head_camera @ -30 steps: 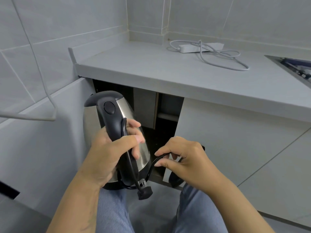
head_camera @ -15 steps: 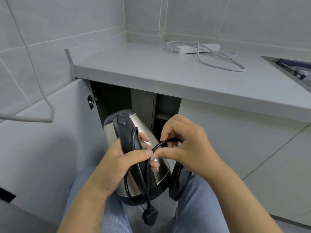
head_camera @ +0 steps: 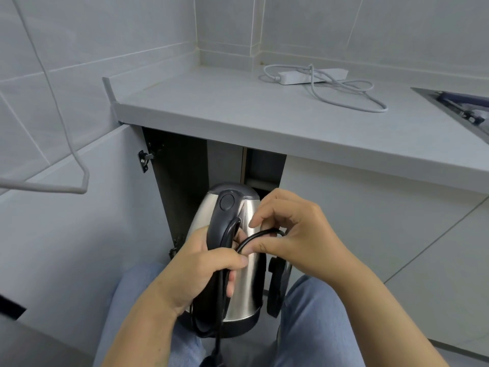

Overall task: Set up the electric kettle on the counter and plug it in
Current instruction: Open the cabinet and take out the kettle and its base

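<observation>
Gripping the kettle (head_camera: 246,266) handle, left hand (head_camera: 195,274); right hand (head_camera: 296,234) fingers pinching its cord (head_camera: 254,238).

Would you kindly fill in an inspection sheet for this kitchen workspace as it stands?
Surface: grey counter, kettle not on it.
Job's things: stainless steel kettle with black handle held low before the open cupboard; white power strip at the counter's back.
Clutter: nothing seen.
Hands: left hand grips the kettle handle; right hand pinches a loop of the black kettle cord.
Cables: black cord hangs down, plug at the bottom edge; white power strip cable loose on the counter.
Surroundings: grey tiled walls, sink edge at right.
</observation>
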The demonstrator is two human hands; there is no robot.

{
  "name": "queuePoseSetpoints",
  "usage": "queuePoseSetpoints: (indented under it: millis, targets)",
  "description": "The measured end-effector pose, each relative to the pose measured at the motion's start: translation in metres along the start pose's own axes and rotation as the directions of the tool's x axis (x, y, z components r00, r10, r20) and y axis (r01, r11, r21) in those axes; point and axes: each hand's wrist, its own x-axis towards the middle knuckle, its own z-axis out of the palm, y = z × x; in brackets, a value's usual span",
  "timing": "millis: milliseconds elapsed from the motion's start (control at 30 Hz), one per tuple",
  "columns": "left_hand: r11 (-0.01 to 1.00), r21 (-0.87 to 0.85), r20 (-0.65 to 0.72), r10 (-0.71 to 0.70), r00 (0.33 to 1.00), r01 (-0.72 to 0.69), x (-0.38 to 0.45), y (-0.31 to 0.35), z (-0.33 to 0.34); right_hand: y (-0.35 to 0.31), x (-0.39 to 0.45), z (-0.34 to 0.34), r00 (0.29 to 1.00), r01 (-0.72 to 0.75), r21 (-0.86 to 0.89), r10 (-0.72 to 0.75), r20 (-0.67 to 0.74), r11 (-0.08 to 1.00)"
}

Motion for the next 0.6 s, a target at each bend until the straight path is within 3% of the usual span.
queuePoseSetpoints:
  millis: [300,500,600]
  targets:
    - [0.997,-0.027,-0.141,0.073,0.987,-0.078,-0.001,-0.001,0.0,0.016,-0.014,-0.007,0.998,-0.031,0.021,0.032,-0.057,0.999]
    - [0.972,-0.122,-0.233,0.168,0.958,-0.2,-0.005,0.006,-0.006,0.033,-0.03,-0.018,0.97,-0.237,0.084,0.24,-0.031,0.968]
    - [0.969,-0.098,-0.246,0.197,0.949,-0.226,-0.005,0.008,-0.006,0.042,-0.034,-0.021,0.959,-0.275,-0.063,0.278,0.045,0.959]
